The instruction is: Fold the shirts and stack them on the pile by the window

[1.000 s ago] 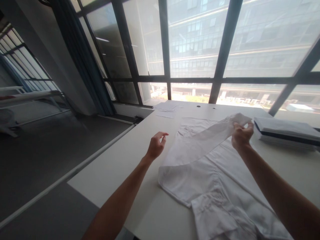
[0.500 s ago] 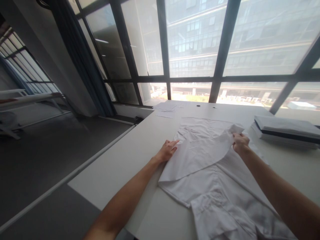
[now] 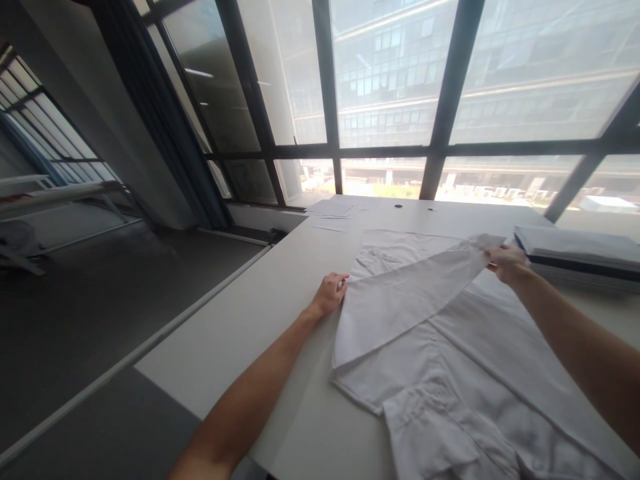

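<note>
A white shirt [image 3: 395, 360] lies spread and partly folded on the white table [image 3: 260, 333]. One long strip of it, seemingly a sleeve [image 3: 400, 293], runs slantwise across the rest. My right hand [image 3: 507, 262] grips the far right end of that strip, closed around the cloth and slightly raised. At the left edge of the shirt, my left hand [image 3: 329, 293] has its fingers curled in a pinch at the fold. Gathered cloth with a seam shows at the near end of the shirt.
A stack of folded white cloth [image 3: 580, 243] with a dark band stands at the right, close to my right hand. Several paper sheets [image 3: 330, 210] lie at the far left of the table. Tall windows [image 3: 385, 73] rise behind it; a dark curtain [image 3: 165, 133] hangs left.
My right hand has moved right and slightly away from me, drawing the strip straighter and smoother. The left hand's outstretched index finger has curled in, and the hand has shifted slightly left.
</note>
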`<state>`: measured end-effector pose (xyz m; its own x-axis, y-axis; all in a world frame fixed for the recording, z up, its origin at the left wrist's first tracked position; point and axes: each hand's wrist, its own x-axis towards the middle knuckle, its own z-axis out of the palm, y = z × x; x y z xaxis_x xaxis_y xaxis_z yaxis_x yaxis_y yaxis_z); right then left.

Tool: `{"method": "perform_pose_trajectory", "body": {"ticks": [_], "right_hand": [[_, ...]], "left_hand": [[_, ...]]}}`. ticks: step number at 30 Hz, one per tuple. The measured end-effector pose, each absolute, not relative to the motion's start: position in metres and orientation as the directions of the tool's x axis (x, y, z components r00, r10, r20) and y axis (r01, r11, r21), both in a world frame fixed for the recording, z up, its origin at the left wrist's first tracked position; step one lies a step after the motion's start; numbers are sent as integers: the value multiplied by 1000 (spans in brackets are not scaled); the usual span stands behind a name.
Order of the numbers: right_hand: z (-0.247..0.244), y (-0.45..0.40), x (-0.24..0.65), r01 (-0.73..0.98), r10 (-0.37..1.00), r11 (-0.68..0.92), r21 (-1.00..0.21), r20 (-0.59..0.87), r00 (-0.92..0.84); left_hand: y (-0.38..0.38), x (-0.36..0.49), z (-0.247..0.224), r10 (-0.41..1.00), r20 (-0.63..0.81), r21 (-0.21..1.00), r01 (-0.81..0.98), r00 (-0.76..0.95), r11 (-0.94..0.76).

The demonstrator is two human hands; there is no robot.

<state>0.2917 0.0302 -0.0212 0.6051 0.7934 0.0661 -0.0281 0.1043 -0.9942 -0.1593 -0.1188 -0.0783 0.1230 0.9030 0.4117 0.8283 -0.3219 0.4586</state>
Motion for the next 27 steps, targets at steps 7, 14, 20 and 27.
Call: {"method": "perform_pose_trajectory", "body": {"ticks": [7, 14, 20, 27], "right_hand": [[-53, 20, 300, -125, 817, -190, -974, -228, 530], [-66, 32, 310, -144, 810, -212, -967, -256, 528], [-77, 44, 320, -94, 818, -208, -974, -226, 529], [-79, 44, 331, 12, 805, -193, -981, -152, 573]], "left_hand": [[-169, -124, -53, 836, 291, 305, 783, 466, -543], [-221, -148, -68, 798, -18, 208, 783, 602, -586], [-215, -157, -67, 791, -20, 205, 777, 611, -595], [-161, -136, -69, 926, 93, 180, 908, 367, -378]]}}
